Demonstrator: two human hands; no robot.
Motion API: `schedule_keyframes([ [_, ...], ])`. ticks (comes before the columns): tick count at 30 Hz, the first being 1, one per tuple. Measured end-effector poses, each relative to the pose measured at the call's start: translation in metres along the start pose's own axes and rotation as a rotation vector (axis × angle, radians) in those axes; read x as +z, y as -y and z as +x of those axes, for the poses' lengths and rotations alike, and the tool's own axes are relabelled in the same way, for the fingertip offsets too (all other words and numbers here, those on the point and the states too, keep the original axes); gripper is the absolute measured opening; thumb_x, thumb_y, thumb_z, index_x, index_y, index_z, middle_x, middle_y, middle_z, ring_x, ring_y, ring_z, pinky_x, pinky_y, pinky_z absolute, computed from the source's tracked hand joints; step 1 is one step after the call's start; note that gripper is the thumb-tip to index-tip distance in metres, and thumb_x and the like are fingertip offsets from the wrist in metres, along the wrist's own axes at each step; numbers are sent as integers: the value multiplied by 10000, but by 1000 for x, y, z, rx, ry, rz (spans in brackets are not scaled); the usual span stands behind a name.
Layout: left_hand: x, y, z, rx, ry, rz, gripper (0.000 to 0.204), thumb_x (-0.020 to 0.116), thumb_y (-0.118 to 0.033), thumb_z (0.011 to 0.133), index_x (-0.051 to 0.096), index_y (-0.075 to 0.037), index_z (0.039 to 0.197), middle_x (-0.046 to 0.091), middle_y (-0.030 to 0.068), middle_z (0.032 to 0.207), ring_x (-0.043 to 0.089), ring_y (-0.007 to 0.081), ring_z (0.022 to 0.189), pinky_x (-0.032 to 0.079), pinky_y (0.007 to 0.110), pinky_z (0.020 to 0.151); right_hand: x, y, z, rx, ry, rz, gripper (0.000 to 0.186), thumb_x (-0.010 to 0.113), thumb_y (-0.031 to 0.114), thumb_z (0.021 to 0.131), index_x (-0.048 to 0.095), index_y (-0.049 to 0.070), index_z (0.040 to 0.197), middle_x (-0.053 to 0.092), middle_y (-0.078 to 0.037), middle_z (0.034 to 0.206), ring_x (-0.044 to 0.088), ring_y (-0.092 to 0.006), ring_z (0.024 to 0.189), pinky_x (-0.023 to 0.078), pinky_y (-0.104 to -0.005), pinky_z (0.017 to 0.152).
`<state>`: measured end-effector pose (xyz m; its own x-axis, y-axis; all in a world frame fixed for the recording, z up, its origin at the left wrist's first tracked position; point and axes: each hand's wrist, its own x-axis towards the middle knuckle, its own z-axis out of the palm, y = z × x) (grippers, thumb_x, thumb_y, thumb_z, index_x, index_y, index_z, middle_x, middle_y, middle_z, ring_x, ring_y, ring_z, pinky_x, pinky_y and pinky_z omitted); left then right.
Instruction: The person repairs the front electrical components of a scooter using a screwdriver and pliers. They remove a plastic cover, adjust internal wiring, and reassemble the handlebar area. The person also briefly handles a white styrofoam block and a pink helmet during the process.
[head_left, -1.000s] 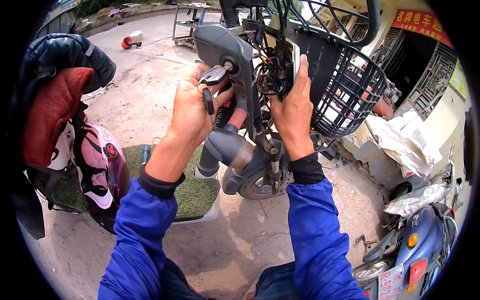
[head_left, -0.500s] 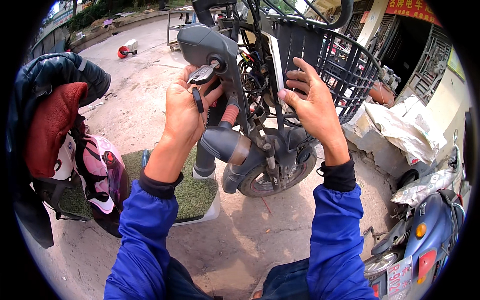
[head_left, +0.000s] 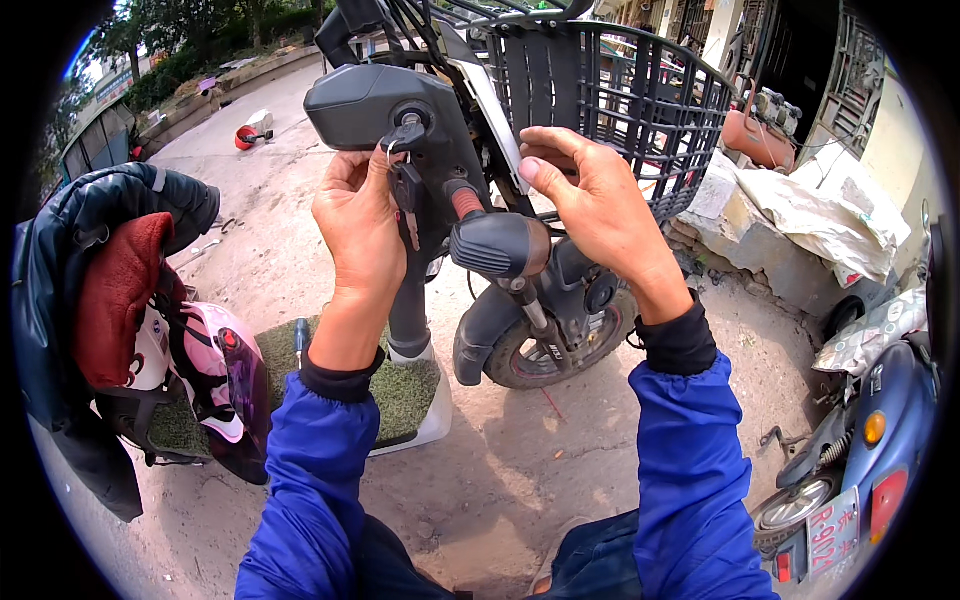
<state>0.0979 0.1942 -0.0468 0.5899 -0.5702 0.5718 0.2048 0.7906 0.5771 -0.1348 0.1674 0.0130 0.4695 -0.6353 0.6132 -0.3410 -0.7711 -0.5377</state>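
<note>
An electric scooter's dark inner cover (head_left: 385, 95) stands before me, with a key (head_left: 408, 135) in its lock. A ring with a second key and a black fob (head_left: 407, 185) hangs below. My left hand (head_left: 360, 225) is closed at the cover's lower left edge, its thumb beside the key ring; its other fingertips are partly hidden. My right hand (head_left: 600, 195) has its thumb against the edge of the white front panel (head_left: 490, 105), its fingers curled over beside it. Below the cover are a red-ribbed part (head_left: 464, 200) and a dark turn-signal housing (head_left: 500, 245).
A black basket (head_left: 640, 110) is mounted at the front, above the front wheel (head_left: 560, 350). Pink helmet (head_left: 215, 350), red cloth (head_left: 125, 300) and dark jacket (head_left: 60, 260) lie at left, by the green-matted footboard (head_left: 415, 390). A blue scooter (head_left: 880, 430) stands at right.
The cover, panel and my left hand appear further left in view. My right hand has moved left, its fingers drawing closer together at the white panel. The view has shifted too.
</note>
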Motion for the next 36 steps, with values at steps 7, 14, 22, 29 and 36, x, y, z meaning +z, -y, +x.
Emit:
schedule_keyframes([
  [7,24,-1,-8,6,-60,26,191,809,-102,975,673,29,999,708,50,831,676,96,712,577,244,641,-11,7,-11,88,-12,439,670,576,568,1081,704,-54,1293,739,-179,1154,689,-227,1068,561,-346,843],
  [14,29,13,-2,83,-105,-2,273,906,-191,900,705,-11,941,692,-3,795,591,55,699,469,204,639,-16,23,-16,95,170,426,962,920,443,843,490,-93,1516,663,-230,1360,675,-292,1244,565,-400,1026],
  [22,30,7,3,114,-38,-5,256,888,-164,909,722,26,956,739,52,817,638,75,713,516,227,658,-17,41,-13,23,87,412,611,834,172,947,580,-52,1455,720,-139,1244,701,-181,1119,568,-319,999],
  [29,30,6,-5,94,34,93,211,848,-147,949,744,22,1017,773,67,925,694,79,825,569,229,749,-26,31,-15,27,37,340,537,760,101,924,626,-48,1423,732,-145,1245,698,-187,1155,530,-324,1059],
  [36,24,3,1,49,70,87,123,804,-39,932,734,41,993,775,80,911,707,107,840,572,268,784,-19,35,-12,13,75,374,482,731,49,932,647,-52,1395,732,-135,1236,689,-182,1177,520,-321,1073],
])
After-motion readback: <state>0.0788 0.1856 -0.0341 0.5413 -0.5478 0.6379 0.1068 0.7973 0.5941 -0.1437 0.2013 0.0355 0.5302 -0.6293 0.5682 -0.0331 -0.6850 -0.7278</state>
